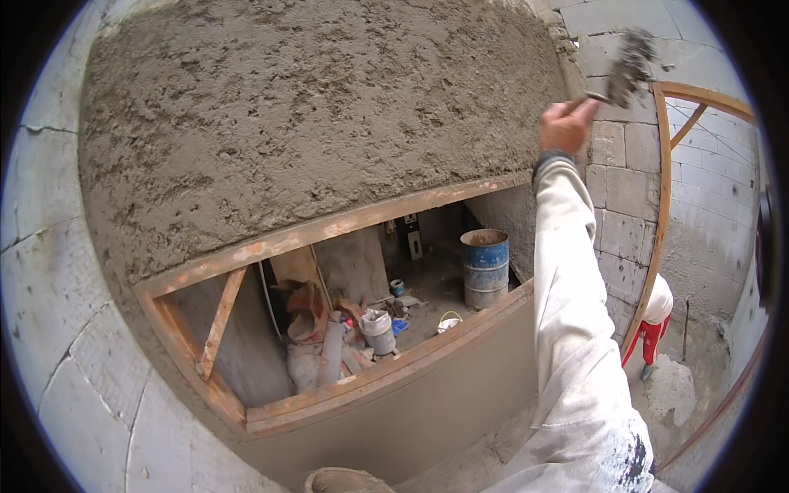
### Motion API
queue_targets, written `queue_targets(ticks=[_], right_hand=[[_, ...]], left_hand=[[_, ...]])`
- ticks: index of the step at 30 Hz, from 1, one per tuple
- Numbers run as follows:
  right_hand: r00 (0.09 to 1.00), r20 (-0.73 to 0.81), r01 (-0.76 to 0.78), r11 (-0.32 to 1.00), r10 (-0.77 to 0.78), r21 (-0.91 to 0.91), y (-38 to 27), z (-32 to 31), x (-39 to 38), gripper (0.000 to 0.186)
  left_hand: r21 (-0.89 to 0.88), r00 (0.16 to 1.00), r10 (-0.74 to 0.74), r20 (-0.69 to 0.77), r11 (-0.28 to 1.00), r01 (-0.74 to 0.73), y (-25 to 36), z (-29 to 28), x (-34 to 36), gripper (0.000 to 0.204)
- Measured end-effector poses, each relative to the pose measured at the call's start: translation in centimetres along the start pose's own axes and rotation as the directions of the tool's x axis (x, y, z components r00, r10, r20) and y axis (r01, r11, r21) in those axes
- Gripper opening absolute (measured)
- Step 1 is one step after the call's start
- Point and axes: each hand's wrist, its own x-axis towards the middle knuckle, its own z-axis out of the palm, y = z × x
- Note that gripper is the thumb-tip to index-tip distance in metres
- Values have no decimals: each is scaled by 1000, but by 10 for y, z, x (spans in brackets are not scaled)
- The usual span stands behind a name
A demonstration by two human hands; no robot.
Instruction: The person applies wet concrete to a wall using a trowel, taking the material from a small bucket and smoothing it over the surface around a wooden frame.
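Observation:
My right hand (567, 127) is raised at the upper right, with the arm in a pale, stained sleeve stretched out. Its fingers are closed around the handle of a trowel (602, 98). Wet grey mortar (631, 67), smeared by motion, covers the blade, and small bits fly off to its right. The trowel is in front of the block wall (608, 148), just right of a wall panel coated in rough grey mortar (320, 107). My left hand is out of the picture.
Below the coated panel is a wooden-framed opening (337, 232). Through it show a blue drum (486, 275), a bucket (378, 333) and crumpled sacks (306, 316). At right, past a wooden door frame (660, 181), a person in red trousers (651, 337) bends over. A rounded beige thing (349, 481) shows below.

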Motion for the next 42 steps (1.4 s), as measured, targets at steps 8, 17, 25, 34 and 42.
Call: queue_targets(ticks=[8, 17, 25, 34, 42], right_hand=[[-255, 660, -635, 637, -707, 437, 24, -273, -339, 58], [-952, 73, -185, 369, -297, -911, 50, -485, -470, 20], [-706, 188, -20, -245, -683, -969, 67, -508, -434, 40], [-766, 297, -27, -432, -570, -901, 84, -502, -386, 43], [-292, 956, -805, -547, 31, -228, 8, -399, -228, 51]], left_hand=[[-426, 974, 173, 143, 900, -97, 105, -21, -69, 9], [-391, 787, 432, 440, 881, -266, 179, 12, -153, 55], [-475, 854, 274, 442, 879, -37, 221, 17, -190, 46], [-393, 953, -31, 302, 907, 154, 182, 27, -183, 11], [-309, 979, -66, 195, 943, 125, 133, -10, -132, 17]])
